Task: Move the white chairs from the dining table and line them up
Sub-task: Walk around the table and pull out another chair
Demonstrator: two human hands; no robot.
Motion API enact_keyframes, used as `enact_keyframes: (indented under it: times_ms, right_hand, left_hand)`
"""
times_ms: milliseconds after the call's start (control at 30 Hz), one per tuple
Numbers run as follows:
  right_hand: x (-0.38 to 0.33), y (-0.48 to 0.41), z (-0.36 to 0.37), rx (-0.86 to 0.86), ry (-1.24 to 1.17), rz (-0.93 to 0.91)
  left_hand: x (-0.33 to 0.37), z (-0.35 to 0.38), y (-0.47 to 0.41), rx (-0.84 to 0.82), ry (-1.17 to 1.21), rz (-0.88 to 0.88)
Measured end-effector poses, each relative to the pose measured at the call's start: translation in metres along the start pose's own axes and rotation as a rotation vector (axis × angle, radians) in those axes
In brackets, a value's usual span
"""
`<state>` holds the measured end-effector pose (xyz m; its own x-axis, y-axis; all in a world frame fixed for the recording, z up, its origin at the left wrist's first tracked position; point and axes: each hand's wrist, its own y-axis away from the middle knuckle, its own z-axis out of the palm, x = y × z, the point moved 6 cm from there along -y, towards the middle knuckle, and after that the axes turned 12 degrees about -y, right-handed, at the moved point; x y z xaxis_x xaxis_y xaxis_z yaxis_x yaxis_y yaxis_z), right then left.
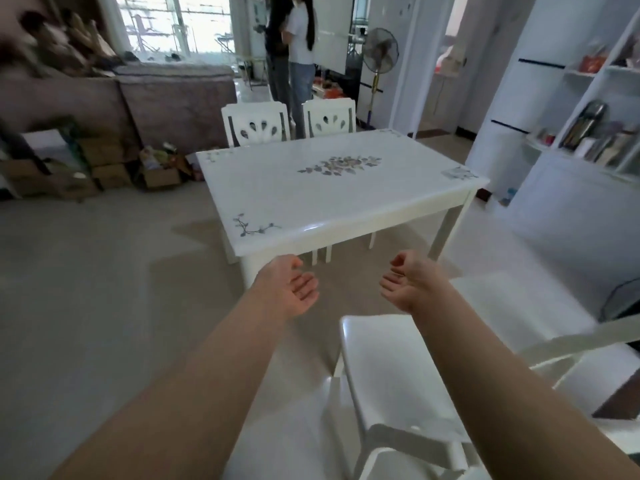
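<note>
White chairs: two (pixel 255 123) (pixel 329 118) are tucked at the dining table's (pixel 311 199) far edge; one (pixel 398 382) is seen on open floor nearby. Left hand (pixel 289 285) and right hand (pixel 410 284) are held empty, fingers spread.

daylight from far window (pixel 173 26), blown out | glare on worktop (pixel 311 202) near edge | far-left corner motion-blurred | edges bowed

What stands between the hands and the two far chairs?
The table, in the head view, between the hands and the far chairs.
</note>
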<state>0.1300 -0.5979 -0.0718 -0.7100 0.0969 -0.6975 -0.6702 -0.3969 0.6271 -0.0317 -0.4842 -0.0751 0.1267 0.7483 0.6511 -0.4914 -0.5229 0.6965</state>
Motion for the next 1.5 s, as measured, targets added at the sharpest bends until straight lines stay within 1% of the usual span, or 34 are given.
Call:
enact_keyframes:
  times_ms: [133,300,533,667,767,1100,1333,1500]
  right_hand:
    - [0.023,-0.014,0.074,-0.093,0.043,0.035]
    - [0.055,-0.027,0.163,-0.152,0.060,0.100]
    - [0.095,-0.052,0.290,-0.138,0.015,0.113]
    - [0.113,-0.065,0.349,-0.150,-0.018,0.126]
    - [0.127,-0.079,0.389,-0.146,-0.020,0.148]
    - [0.141,-0.149,0.505,-0.160,0.021,0.179]
    - [0.115,-0.224,0.613,-0.191,0.024,0.173]
    - [0.096,-0.283,0.690,-0.207,0.033,0.136]
  left_hand:
    - [0.045,-0.056,-0.018,0.047,0.073,0.034]
    - [0.104,-0.121,-0.043,0.096,0.095,0.061]
    - [0.203,-0.200,-0.086,0.128,0.098,0.080]
    - [0.244,-0.233,-0.109,0.099,0.102,0.081]
    - [0.270,-0.257,-0.129,0.110,0.125,0.070]
    - [0.352,-0.311,-0.214,0.149,0.207,0.043]
    - [0.455,-0.321,-0.298,0.164,0.239,0.094]
    - [0.525,-0.327,-0.358,0.167,0.250,0.110]
